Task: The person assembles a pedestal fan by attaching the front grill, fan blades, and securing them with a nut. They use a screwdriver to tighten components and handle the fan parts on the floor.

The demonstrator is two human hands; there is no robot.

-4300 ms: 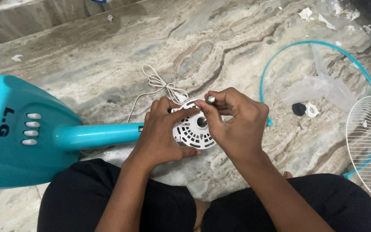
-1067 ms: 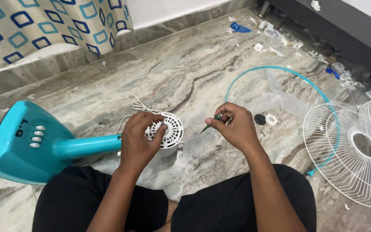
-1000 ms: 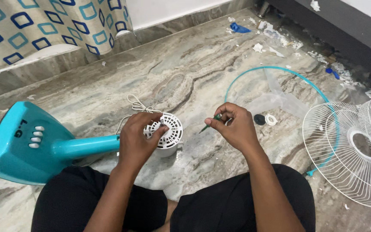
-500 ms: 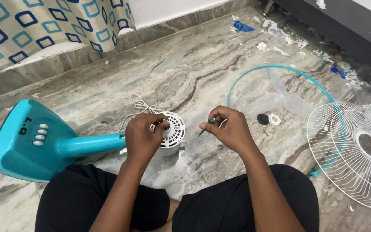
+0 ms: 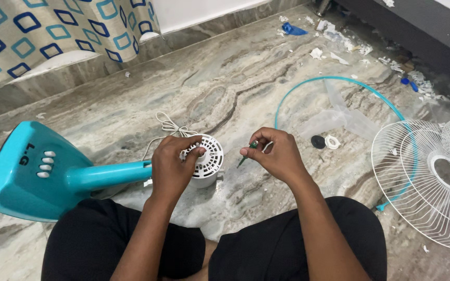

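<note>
A teal fan stand [image 5: 32,171] lies on its side on the marble floor, its pole ending in a white vented motor housing [image 5: 208,161]. My left hand [image 5: 170,166] grips the housing, fingertips at its centre shaft. My right hand [image 5: 274,156] hovers just right of the housing and pinches a small green screwdriver [image 5: 247,154] with its tip pointing down-left. A white power cord [image 5: 170,127] is bundled behind the housing.
A clear fan blade [image 5: 339,117] inside a teal ring [image 5: 308,86] lies to the right, with a black cap [image 5: 317,141] and white ring nut [image 5: 332,141]. White wire grilles [image 5: 428,182] sit far right. Paper scraps litter the back; a patterned curtain [image 5: 53,26] hangs top left.
The view pulled back from a close look at the housing. My right hand moved off the housing with the screwdriver and now holds it beside it. My left hand stays on the housing.
</note>
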